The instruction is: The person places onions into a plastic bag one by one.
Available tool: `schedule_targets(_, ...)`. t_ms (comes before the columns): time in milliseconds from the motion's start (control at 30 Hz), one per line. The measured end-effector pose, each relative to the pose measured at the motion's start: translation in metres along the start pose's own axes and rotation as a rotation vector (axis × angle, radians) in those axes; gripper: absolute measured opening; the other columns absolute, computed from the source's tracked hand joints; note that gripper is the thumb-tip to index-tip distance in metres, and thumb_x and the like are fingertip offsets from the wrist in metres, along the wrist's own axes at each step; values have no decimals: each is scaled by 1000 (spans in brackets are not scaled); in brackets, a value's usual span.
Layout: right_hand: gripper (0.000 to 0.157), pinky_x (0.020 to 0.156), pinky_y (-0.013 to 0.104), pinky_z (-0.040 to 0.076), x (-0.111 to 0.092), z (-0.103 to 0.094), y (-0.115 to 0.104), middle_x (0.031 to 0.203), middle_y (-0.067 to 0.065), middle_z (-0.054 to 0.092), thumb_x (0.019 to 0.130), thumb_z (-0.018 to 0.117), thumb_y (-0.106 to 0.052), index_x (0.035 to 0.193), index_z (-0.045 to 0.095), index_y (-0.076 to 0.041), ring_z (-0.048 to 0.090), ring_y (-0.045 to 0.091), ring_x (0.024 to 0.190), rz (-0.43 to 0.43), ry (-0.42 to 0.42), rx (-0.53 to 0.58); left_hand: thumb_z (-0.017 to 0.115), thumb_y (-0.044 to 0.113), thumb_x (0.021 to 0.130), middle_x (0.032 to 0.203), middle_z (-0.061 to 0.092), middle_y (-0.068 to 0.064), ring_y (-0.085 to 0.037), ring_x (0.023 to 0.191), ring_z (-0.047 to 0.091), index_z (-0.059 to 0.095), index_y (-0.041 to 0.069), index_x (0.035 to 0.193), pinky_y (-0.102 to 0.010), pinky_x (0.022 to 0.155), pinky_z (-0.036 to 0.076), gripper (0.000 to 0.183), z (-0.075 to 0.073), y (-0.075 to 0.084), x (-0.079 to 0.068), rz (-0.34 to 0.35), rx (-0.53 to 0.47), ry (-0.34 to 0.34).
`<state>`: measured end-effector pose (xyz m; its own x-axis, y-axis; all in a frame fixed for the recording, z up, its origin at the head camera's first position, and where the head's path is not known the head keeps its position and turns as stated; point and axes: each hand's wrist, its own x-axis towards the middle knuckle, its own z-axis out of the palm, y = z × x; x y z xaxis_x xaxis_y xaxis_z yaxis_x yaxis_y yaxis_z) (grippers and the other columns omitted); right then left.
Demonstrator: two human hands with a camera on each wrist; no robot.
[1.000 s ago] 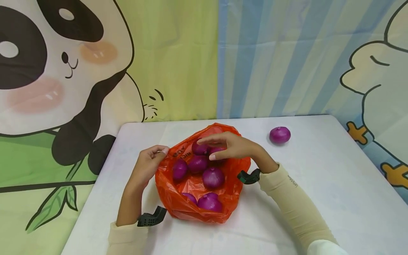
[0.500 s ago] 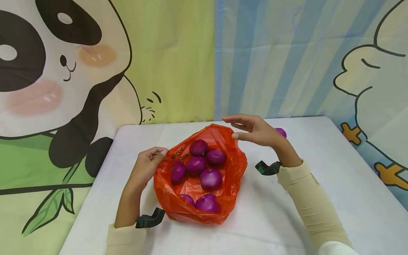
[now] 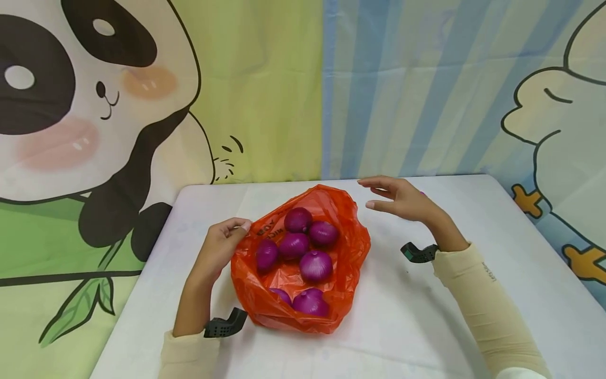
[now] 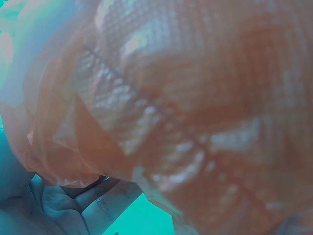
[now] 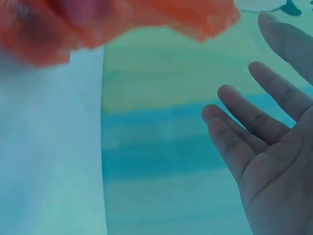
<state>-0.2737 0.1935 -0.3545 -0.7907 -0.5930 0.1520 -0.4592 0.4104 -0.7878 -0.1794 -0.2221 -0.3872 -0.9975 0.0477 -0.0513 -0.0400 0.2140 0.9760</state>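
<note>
A red plastic bag (image 3: 298,321) stands on the table with its mouth spread wide. Several purple onions (image 3: 316,266) lie inside it. My left hand (image 3: 220,245) pinches the bag's left rim between thumb and fingers; in the left wrist view the bag's wall (image 4: 195,122) fills most of the picture and covers part of that hand. To the right of the bag, apart from it, my right hand (image 3: 402,200) hovers with fingers extended and nothing in them. Behind this hand only a sliver of another onion (image 3: 422,192) shows.
The white table (image 3: 379,326) carries the bag, and its far edge meets a printed cloth backdrop (image 3: 265,95) with a panda. Dark wrist cameras (image 3: 224,323) are strapped on both wrists.
My right hand has moved from over the onions in the bag out to the right, now in front of the lone onion. The left hand keeps its hold on the rim.
</note>
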Motion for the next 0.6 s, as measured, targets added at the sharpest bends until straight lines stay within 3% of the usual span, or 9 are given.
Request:
schedule_targets(233, 54, 103, 46, 38, -12, -23, 20, 143, 14, 46, 90, 71, -17, 139, 51, -6, 43, 34, 132, 157, 83, -56, 54, 24, 101, 101, 68, -15, -23, 86, 66, 63, -3, 115, -30, 76, 57, 32, 1, 0, 0, -11, 10, 0)
schedule_targets(600, 60, 105, 51, 35, -28, -42, 57, 144, 16, 45, 89, 73, -28, 140, 50, -6, 40, 40, 132, 270, 172, -181, 53, 24, 101, 104, 67, -16, -23, 88, 66, 63, -2, 116, -30, 76, 57, 32, 1, 0, 2, -22, 18, 0)
